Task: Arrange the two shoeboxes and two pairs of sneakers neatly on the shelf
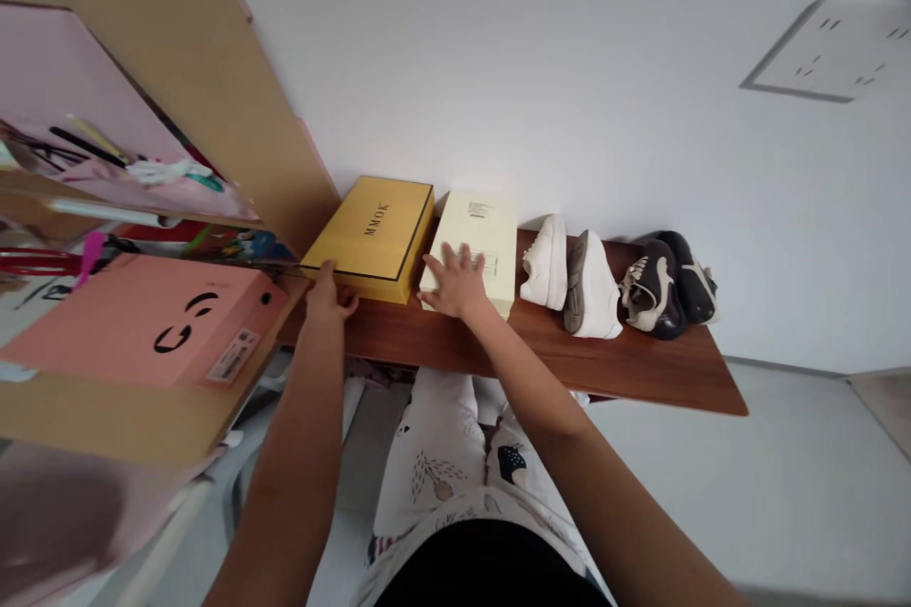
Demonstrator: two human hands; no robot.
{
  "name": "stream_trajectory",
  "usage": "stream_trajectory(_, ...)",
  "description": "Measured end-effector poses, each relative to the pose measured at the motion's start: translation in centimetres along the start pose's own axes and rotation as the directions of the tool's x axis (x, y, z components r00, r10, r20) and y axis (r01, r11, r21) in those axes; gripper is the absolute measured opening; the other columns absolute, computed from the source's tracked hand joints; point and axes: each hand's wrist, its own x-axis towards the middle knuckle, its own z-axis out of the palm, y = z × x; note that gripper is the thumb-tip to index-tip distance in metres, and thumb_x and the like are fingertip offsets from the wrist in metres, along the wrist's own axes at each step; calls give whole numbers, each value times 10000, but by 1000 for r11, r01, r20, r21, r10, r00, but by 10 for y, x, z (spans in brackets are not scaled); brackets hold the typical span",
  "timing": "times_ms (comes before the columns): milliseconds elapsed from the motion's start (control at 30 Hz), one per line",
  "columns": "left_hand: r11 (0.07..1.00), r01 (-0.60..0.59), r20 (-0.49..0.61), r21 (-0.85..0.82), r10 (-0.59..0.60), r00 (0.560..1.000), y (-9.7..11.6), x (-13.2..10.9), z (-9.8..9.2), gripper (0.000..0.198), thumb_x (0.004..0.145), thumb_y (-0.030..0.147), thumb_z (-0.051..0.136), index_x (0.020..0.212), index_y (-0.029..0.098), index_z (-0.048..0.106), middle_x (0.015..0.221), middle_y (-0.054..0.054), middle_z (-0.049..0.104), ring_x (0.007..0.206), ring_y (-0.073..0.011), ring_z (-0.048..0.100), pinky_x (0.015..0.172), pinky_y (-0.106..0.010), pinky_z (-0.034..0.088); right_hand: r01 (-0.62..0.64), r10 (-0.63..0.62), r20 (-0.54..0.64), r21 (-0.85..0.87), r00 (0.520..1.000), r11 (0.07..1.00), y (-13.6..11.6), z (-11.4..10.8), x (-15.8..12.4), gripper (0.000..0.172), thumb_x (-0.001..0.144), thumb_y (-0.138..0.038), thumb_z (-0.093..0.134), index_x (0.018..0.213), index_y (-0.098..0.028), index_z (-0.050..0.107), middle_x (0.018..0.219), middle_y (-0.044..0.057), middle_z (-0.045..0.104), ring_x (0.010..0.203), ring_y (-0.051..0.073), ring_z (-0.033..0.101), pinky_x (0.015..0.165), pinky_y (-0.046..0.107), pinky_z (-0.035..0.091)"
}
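Observation:
My left hand [328, 294] is at the near left corner of a yellow shoebox [388, 223] lettered MMOK. One finger touches the box's edge and the thumb points away to the right; the other fingers are partly hidden. With fingers spread, my right hand [456, 285] lies flat on top of a cream-coloured box [478, 218] just right of the yellow one. A narrow gap separates the two boxes. Both rest on a reddish-brown wooden shelf [541, 351] against the wall.
Right of the boxes stand white sneakers [548, 261], partly tipped on their sides, and dark sneakers [659, 289]. At left, a desk [92, 417] carries a pink shoebox [171, 322] and clutter. A tan panel [171, 47] rises beside the yellow box. A socket plate [832, 47] is on the wall.

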Motion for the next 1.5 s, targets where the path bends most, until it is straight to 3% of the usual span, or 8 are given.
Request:
stream_trajectory(133, 923, 330, 97, -196, -317, 943, 5, 0, -2, 233, 804, 350, 681, 872, 218, 502, 773, 9, 470, 615, -102, 497, 614, -285, 547, -41, 65, 127, -178, 990, 983, 12, -2, -8, 776, 902, -636, 524, 1571, -304, 317, 1694, 108, 141, 1523, 491, 56, 1131, 754, 28)
stream_trajectory(267, 953, -17, 38, -304, 30, 999, -4, -12, -1, 293, 780, 305, 689, 1002, 233, 512, 934, -26, 586, 768, -145, 611, 665, -293, 554, -34, 88, 175, -290, 981, 956, 18, -10, -30, 766, 933, -646, 428, 1600, -335, 218, 1705, 78, 93, 1525, 488, 48, 1134, 744, 58)
stream_trajectory(333, 932, -311, -50, -186, 307, 950, -8, -22, -1, 369, 765, 331, 709, 1053, 220, 506, 1039, -51, 605, 898, -184, 635, 775, -354, 567, -22, 73, 161, -300, 984, 954, 22, -12, -35, 770, 931, -658, 421, 1601, -339, 215, 1704, 73, 101, 1524, 486, 64, 1140, 735, 65)
stream_trajectory(467, 548, -766, 156, 336, 769, 619, -13, -43, -7, 440, 697, 374, 799, 992, 171, 544, 1081, -119, 590, 1106, -296, 575, 995, -465, 481, -20, 55, 118, -280, 992, 960, 29, -10, -38, 820, 927, -696, 394, 1609, -279, 210, 1695, 96, 145, 1525, 464, 93, 1159, 707, 77)
stream_trajectory(600, -13, -916, 663, 400, 694, 280, -23, -52, -18, 207, 833, 271, 669, 1000, 163, 611, 1061, -155, 587, 1096, -338, 554, 995, -506, 433, -60, 71, 44, -214, 996, 975, 32, -8, -38, 923, 921, -733, 367, 1614, -155, 172, 1668, 159, 218, 1529, 412, 142, 1192, 648, 90)
stream_trajectory(833, -321, -912, 877, 255, 474, 79, -65, -47, -26, 193, 944, 222, 493, 1016, 173, 664, 954, -140, 600, 935, -292, 550, 858, -425, 445, -56, 64, 32, -210, 997, 976, 31, -2, -31, 879, 942, -723, 322, 1585, -125, 268, 1664, 181, 215, 1535, 413, 124, 1192, 643, 96)
stream_trajectory(1067, -240, -949, 898, 206, 432, 85, -67, -27, -19, 164, 934, 251, 514, 891, 169, 649, 929, -132, 597, 938, -286, 548, 872, -415, 448, -46, 54, 31, -226, 998, 973, 33, 0, -18, 880, 948, -712, 308, 1580, -101, 269, 1661, 191, 216, 1523, 419, 154, 1186, 656, 109)
stream_trajectory(1500, -163, -908, 845, 385, 459, 275, -68, -55, -4, 219, 977, 253, 468, 935, 166, 665, 947, -144, 601, 996, -304, 545, 860, -403, 461, -33, 32, -9, -234, 999, 972, 35, 2, -20, 878, 937, -726, 321, 1564, -113, 310, 1645, 196, 262, 1519, 414, 179, 1187, 640, 141)
